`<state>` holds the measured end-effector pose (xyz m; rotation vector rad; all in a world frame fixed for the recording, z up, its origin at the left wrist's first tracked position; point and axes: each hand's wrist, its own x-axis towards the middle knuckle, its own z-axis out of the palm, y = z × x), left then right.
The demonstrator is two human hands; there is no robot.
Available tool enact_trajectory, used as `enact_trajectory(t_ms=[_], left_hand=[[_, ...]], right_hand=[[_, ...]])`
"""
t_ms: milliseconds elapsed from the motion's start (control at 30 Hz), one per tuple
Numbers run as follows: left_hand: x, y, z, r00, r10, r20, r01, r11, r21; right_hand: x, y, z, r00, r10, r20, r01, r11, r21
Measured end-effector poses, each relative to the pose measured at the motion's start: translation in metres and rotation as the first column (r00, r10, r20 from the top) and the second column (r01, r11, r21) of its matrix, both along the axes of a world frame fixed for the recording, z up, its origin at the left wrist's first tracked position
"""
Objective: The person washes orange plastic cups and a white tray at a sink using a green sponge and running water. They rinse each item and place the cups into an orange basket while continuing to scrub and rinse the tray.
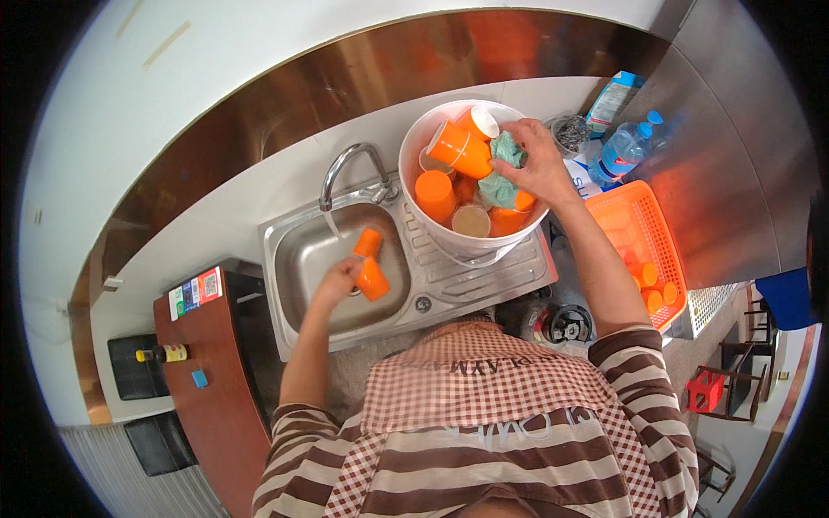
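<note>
My left hand (339,282) is over the stainless steel sink basin (298,259), gripping an orange cup (373,281). A second orange cup (368,242) touches my fingers on the far side; whether I hold it too is unclear. Water runs from the curved chrome faucet (350,150) beside them. My right hand (532,158) reaches into a white plastic bucket (412,139), with a crumpled green cloth (501,184) between thumb and fingers. Around the cloth lie several orange cups (434,194), some with pale insides facing up. The bucket stands on the ribbed drainboard (511,259).
Right of the bucket are an orange plastic basket (673,259) holding several orange cups (653,300), a blue pump bottle (622,152), a carton (612,103) and steel wool (572,133) in a tub. A brown table (207,382) with a bottle (170,353) stands left.
</note>
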<state>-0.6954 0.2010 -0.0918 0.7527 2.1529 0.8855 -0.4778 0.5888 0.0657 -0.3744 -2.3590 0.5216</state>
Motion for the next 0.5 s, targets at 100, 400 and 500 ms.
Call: enact_trajectory(t_ms=[100,400,500], left_hand=[[0.008,-0.012,-0.059,0.947,-0.115,-0.298,0.052,0.976,-0.211],[0.086,0.121,0.162,0.894,0.194,-0.405,0.131,0.750,0.648],[0.098,0.167,0.178,0.831,-0.039,-0.555,0.416,0.705,0.574]], right_hand=[[0.001,0.001,-0.003,1.000,0.016,0.002,-0.016,1.000,-0.018],[0.016,-0.020,0.034,0.932,0.345,-0.113,-0.357,0.927,-0.114],[0.007,-0.041,0.024,0.788,0.555,0.268,-0.520,0.832,-0.192]])
